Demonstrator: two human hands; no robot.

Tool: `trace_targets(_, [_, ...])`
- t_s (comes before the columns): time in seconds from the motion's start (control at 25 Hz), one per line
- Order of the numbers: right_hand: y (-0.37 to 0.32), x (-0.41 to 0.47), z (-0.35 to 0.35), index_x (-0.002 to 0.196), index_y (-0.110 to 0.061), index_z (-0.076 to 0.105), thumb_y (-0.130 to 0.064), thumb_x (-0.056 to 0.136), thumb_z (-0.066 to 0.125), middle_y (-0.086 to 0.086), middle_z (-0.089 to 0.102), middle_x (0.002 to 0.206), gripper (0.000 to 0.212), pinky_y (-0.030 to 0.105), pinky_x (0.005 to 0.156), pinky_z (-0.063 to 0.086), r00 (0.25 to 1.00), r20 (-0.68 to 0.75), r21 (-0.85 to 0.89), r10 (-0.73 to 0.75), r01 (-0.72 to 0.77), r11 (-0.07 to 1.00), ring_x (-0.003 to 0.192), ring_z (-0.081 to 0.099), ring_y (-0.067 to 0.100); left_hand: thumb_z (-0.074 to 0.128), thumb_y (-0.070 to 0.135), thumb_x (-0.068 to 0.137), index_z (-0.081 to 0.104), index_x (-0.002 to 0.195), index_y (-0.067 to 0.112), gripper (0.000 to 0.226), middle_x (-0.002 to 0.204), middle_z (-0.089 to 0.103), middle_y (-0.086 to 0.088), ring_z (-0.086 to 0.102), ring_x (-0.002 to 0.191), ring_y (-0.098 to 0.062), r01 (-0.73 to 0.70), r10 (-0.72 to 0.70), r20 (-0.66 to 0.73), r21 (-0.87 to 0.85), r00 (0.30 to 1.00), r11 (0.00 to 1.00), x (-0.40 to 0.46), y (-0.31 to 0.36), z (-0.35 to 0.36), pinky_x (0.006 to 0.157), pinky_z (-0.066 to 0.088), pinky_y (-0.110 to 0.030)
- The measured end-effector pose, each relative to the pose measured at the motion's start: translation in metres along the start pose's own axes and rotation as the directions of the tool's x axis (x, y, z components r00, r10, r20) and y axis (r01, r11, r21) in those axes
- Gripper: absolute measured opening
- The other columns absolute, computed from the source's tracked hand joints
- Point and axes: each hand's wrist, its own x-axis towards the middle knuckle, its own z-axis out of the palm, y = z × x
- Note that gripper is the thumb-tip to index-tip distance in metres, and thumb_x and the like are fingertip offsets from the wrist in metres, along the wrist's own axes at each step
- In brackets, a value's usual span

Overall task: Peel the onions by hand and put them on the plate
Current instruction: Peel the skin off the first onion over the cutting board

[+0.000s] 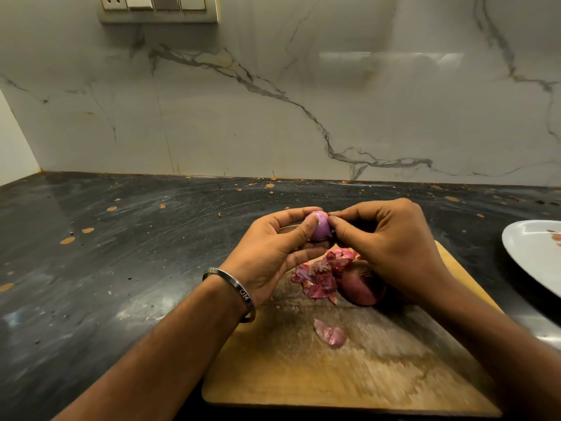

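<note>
My left hand [274, 249] grips a small purple onion [321, 228] above the far end of a wooden cutting board [349, 369], thumb pressed on its front. My right hand [385, 238] pinches the onion's right side with thumb and forefinger. Below the hands, a second onion [362, 287] with its dark red skin on lies on the board, partly under my right wrist. A heap of pink peels [321, 273] sits beside it, and one loose peel [330, 332] lies nearer me. A white plate [529, 253] stands at the right edge.
The board rests on a dark stone counter [121, 253] speckled with orange spots. A marble wall [273, 101] rises behind it, with a switch panel [158, 7] at the top left. The plate bears a few reddish scraps.
</note>
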Motion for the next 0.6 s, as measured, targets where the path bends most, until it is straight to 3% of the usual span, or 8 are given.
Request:
trace_targets(0.12, [-0.0001,-0.0013,0.0034,0.089,-0.018,0.081,-0.011,0.086,0.076,-0.012,0.075,0.074,0.009,0.012,0.061,0.053,0.996,-0.044,-0.120,-0.075,0.069,0.990,0.069,0.070,0.000,0.062,0.007,0.089,0.067,0.113,0.002,0.025,0.100,0.074,-0.017,0.072,0.087,-0.023,-0.005,0.005,-0.016,0.031,1.000,1.000,-0.0007,-0.0029,0.0020,0.076,0.061,-0.029])
trace_targets(0.28, [0.0013,-0.0002,0.0031,0.088,-0.015,0.080,-0.009,0.085,0.076,-0.008,0.074,0.073,0.008,0.008,0.061,0.050,0.990,-0.075,-0.198,-0.121,0.105,0.975,0.071,0.068,0.003,0.061,0.006,0.091,0.064,0.118,-0.001,0.029,0.106,0.072,-0.022,0.072,0.090,-0.026,-0.015,0.016,-0.013,0.027,1.000,1.000,-0.0015,-0.0031,0.0039,0.076,0.061,-0.029])
trace_targets(0.6, [0.0000,0.0006,0.0031,0.085,-0.020,0.076,-0.010,0.088,0.072,-0.013,0.071,0.072,0.012,0.013,0.061,0.052,0.991,-0.127,-0.086,-0.042,0.032,0.996,0.067,0.067,0.003,0.056,0.010,0.094,0.058,0.127,0.001,0.034,0.106,0.069,-0.017,0.069,0.084,-0.021,0.028,-0.028,0.010,-0.054,1.000,0.998,-0.0006,0.0012,0.0068,0.070,0.060,-0.025])
